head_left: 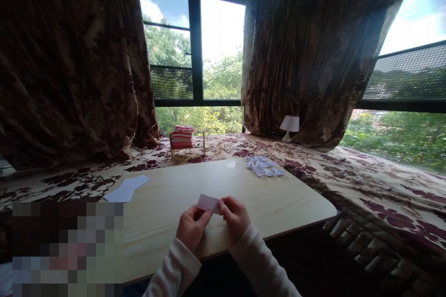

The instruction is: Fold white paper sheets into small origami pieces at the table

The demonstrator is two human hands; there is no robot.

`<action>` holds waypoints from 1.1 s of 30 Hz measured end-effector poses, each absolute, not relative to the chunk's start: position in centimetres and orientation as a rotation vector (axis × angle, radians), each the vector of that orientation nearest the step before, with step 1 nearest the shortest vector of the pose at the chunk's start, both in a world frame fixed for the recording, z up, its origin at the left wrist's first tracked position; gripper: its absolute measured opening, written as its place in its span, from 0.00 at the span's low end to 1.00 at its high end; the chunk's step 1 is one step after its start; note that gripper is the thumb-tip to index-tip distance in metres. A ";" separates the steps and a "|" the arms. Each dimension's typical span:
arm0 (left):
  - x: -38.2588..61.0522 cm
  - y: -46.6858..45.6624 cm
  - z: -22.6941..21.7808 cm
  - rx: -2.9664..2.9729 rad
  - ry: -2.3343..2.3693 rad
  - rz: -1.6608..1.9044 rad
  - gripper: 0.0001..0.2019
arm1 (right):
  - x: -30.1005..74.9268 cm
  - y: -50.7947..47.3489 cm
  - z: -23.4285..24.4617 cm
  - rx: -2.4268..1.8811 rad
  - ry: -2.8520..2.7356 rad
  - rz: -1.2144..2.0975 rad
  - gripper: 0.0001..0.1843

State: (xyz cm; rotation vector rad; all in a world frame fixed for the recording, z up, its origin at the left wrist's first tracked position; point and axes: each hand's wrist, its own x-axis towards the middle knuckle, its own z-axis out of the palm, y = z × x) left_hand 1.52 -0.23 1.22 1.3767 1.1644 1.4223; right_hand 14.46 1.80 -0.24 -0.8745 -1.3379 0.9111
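A small white piece of paper [208, 203] is held up over the near part of the pale wooden table [167, 222]. My left hand [193, 226] pinches its lower left side between thumb and fingers. At its right edge my right hand [235, 218] grips it the same way. The paper looks folded, though the fingers hide its lower part. Flat white paper sheets [127, 188] lie at the table's left edge. Toward the far right corner sits a cluster of folded white paper pieces [264, 166].
Beyond the table, a small rack holds a stack of red-and-white striped cloths [182, 136]. A white lamp [290, 126] stands on the flowered cover [369, 185] near the brown curtains [296, 65]. The lower left corner is blurred out.
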 end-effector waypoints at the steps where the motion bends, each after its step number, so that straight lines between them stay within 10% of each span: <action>1: 1.5 -0.3 1.3 1.392 1.176 1.424 0.10 | 14.5 1.8 -0.2 -0.875 -1.345 0.909 0.11; 33: 1.3 -0.3 1.0 1.500 1.169 1.352 0.14 | 14.6 1.3 0.2 -0.874 -1.412 0.789 0.15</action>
